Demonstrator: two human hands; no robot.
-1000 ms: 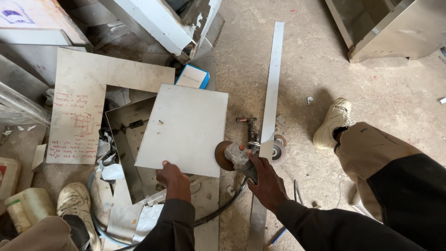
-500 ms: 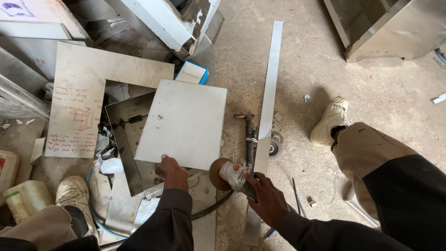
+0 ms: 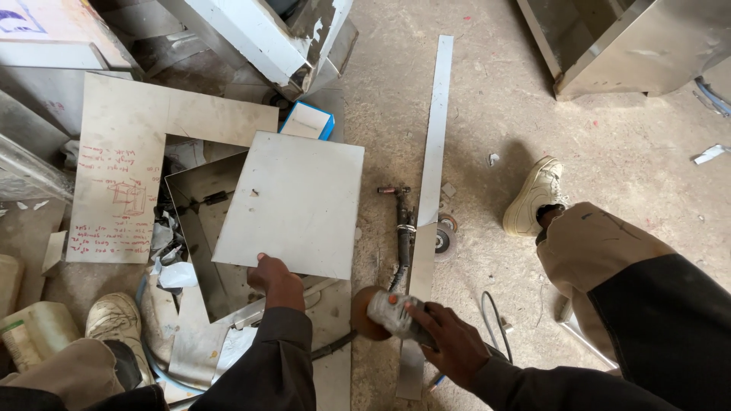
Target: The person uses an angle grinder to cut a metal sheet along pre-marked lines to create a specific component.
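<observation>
A view from above onto a dusty concrete workshop floor [image 3: 624,152] strewn with sheet metal. Largest is a pale notched panel [image 3: 137,129] at the left, lying flat, its lower left covered with red handwritten notes and a small box sketch. Beside it, near the centre, lies a plain rectangular metal sheet [image 3: 297,202], dull silver-grey, smooth, slightly rotated, with a tiny dark mark near its left side. It overlaps a shinier, mirror-like sheet [image 3: 202,251] beneath. The person's left hand [image 3: 272,280] grips the rectangular sheet at its lower edge, fingers closed over the rim.

To the right, a long narrow metal strip [image 3: 434,152] runs up the floor. The right hand [image 3: 449,342] is wrapped tightly around an angle grinder [image 3: 392,313], grey-bodied with a round rust-brown disc, held just off the lower right corner of the sheet and near the strip's lower end. A dark hose-like tool [image 3: 401,228] lies between sheet and strip, and small loose grinding discs [image 3: 442,237] sit just right of the strip.

Above the sheet, a small flat box [image 3: 306,120] with a white face and bright blue border touches its top edge. At the far lower left stands a cream plastic canister [image 3: 34,329]; its label cannot be made out. Off-white sneakers show at lower left [image 3: 110,320] and centre right [image 3: 534,198].
</observation>
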